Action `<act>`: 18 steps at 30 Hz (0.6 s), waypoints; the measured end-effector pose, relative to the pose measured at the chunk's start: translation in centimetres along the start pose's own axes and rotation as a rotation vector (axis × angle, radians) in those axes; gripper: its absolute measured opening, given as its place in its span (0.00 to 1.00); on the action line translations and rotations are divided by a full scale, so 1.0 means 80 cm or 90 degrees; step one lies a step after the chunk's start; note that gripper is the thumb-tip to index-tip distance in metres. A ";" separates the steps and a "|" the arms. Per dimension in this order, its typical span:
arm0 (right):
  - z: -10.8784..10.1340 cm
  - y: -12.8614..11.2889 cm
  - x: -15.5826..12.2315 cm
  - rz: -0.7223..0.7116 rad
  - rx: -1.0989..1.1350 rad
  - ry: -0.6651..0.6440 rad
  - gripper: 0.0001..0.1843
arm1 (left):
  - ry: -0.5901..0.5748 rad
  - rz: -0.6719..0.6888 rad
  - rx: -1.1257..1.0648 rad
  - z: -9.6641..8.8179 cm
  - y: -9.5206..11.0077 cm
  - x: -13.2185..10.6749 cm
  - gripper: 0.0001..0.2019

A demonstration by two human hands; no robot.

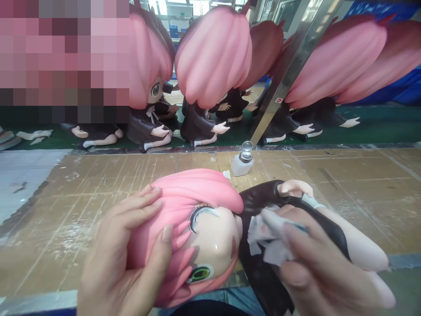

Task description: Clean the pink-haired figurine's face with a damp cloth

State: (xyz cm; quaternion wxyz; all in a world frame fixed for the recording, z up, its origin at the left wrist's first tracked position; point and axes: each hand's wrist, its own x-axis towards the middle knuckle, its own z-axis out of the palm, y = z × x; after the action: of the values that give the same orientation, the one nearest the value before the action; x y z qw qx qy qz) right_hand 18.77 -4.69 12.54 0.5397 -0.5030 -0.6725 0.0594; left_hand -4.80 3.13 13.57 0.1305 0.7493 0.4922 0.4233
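Note:
A large doll figure (215,235) with pink hair, a pale face and a black dress lies on its side on the work table, its head to the left. My left hand (126,252) grips the pink hair, with thumb and fingers pressed around the head. In my right hand (315,254), slightly blurred, a crumpled white cloth (271,232) is pinched against or just over the black dress below the neck; contact is hard to judge. The figure's bent pale legs (355,241) extend to the right, partly behind my right hand.
Beyond the figure stands a small white pump bottle (241,166) with its metal lid raised. Several similar kneeling figures (213,61) line a green surface (118,144) behind the brown tabletop (371,188). A slanted metal post (289,70) rises among them.

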 end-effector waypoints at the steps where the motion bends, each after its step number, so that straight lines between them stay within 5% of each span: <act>1: -0.011 -0.005 -0.005 0.070 0.049 0.057 0.17 | -0.001 0.005 -0.018 -0.001 0.002 0.000 0.12; 3: -0.031 -0.013 -0.010 0.230 0.203 0.077 0.14 | 0.008 0.034 -0.070 -0.003 0.014 -0.001 0.12; 6: -0.053 -0.026 -0.002 0.440 0.504 -0.117 0.19 | 0.018 0.058 -0.164 -0.005 0.052 -0.005 0.10; 8: -0.060 -0.037 0.011 0.508 0.631 -0.238 0.22 | -0.047 0.037 -0.246 -0.007 0.080 -0.006 0.12; 14: -0.063 -0.068 0.037 0.344 0.525 -0.227 0.16 | -0.421 0.029 -0.488 -0.013 0.121 0.008 0.11; 18: -0.071 -0.073 0.031 0.341 0.492 -0.235 0.19 | -0.495 -0.143 -0.606 -0.014 0.129 0.010 0.14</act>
State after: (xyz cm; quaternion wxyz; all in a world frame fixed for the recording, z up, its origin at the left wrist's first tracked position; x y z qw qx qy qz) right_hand 19.90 -8.32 20.20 0.5244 -0.4028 -0.5326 0.5282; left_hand 0.95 -1.42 20.98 0.6635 0.6520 0.2419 0.2760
